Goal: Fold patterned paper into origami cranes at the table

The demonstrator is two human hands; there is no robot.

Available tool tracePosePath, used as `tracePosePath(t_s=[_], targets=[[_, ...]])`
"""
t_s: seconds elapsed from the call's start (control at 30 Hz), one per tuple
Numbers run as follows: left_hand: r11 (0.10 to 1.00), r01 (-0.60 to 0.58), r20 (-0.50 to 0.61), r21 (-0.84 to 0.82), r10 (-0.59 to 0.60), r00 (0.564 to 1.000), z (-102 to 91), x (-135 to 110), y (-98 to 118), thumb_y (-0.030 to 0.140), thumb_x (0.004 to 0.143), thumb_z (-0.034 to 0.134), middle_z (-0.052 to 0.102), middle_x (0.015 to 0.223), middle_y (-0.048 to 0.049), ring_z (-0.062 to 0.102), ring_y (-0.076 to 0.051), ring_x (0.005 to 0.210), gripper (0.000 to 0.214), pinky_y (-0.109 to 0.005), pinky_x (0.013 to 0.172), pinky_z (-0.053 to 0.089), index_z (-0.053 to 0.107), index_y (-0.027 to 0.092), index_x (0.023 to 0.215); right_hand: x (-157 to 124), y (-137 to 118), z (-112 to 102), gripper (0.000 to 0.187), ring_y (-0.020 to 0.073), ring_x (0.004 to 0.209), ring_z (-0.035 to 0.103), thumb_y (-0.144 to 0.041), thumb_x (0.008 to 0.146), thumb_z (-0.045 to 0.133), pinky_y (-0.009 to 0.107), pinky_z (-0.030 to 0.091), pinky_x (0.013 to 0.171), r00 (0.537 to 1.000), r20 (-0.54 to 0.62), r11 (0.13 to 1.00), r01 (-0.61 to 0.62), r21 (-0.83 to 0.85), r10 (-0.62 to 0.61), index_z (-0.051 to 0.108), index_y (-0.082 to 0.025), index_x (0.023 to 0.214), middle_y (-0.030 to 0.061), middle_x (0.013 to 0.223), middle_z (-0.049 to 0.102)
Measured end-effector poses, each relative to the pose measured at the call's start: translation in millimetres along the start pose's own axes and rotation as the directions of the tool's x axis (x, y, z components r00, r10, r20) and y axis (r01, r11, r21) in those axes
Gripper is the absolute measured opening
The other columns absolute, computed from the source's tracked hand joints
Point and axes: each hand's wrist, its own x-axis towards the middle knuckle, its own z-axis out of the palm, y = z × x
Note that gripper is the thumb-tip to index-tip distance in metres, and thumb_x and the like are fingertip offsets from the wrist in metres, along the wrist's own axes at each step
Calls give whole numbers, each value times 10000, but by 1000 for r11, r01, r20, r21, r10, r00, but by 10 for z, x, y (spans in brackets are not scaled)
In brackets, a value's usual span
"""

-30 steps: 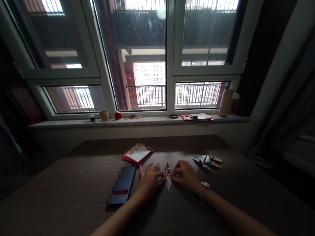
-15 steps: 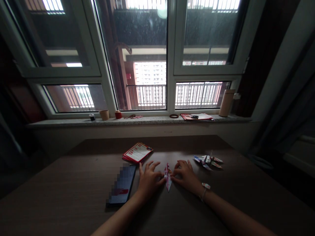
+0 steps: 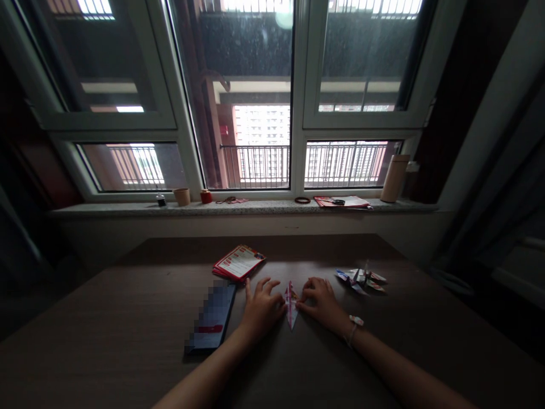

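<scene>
A narrow diamond of folded paper (image 3: pixel 291 309), white with pink and red print, lies on the table in the middle, its points facing toward and away from me. Pinching its left edge is my left hand (image 3: pixel 263 305), thumb and index finger together while the other fingers spread upward. On the opposite edge my right hand (image 3: pixel 320 301) pinches with thumb and forefinger, and its remaining fingers are curled. A bracelet (image 3: pixel 352 329) circles the right wrist. Both hands rest low, close to the tabletop, and the fingertips cover the paper's side corners.
Left of my left hand lies a phone (image 3: pixel 213 318), with a stack of red-edged printed cards (image 3: pixel 239 263) behind it. Several folded paper pieces (image 3: pixel 361 279) sit to the right. The windowsill (image 3: pixel 255 208) holds a tan bottle (image 3: pixel 394 178), a paper cup (image 3: pixel 182 196) and scissors (image 3: pixel 338 202).
The paper's halves look slightly flatter and wider between my fingers. Both hands stay at its edges with hardly any movement. The whole view has shifted a little.
</scene>
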Motion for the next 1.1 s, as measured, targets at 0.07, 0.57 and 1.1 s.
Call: tracePosePath(t_s=[0.07, 0.57, 1.1], targets=[[1000, -4, 8, -26, 4, 1000, 18, 4, -12, 284, 824, 667, 578, 1340, -11, 392, -294, 1333, 141, -731, 1089, 87, 715, 338, 945, -4, 4, 8, 127, 233, 1131, 497, -378, 828, 660, 544, 147, 1136, 999, -2, 999, 48, -23, -48, 719, -265, 839, 33, 1063, 587], [998, -9, 66, -54, 13, 998, 30, 32, 25, 288, 831, 656, 602, 1318, -24, 428, -307, 1304, 198, -740, 1079, 104, 714, 359, 1007, -1, -19, 27, 168, 226, 1205, 465, -279, 859, 629, 555, 118, 1148, 983, 19, 981, 184, -60, -183, 724, -354, 975, 6, 1087, 644], [995, -15, 44, -96, 19, 999, 53, 22, -24, 315, 809, 676, 589, 1326, -30, 403, -332, 1315, 147, -732, 1080, 99, 751, 360, 928, 12, -36, 23, 161, 247, 1259, 448, -282, 893, 580, 588, 60, 1145, 984, 39, 985, 172, 5, -173, 719, -319, 966, -16, 1068, 702]])
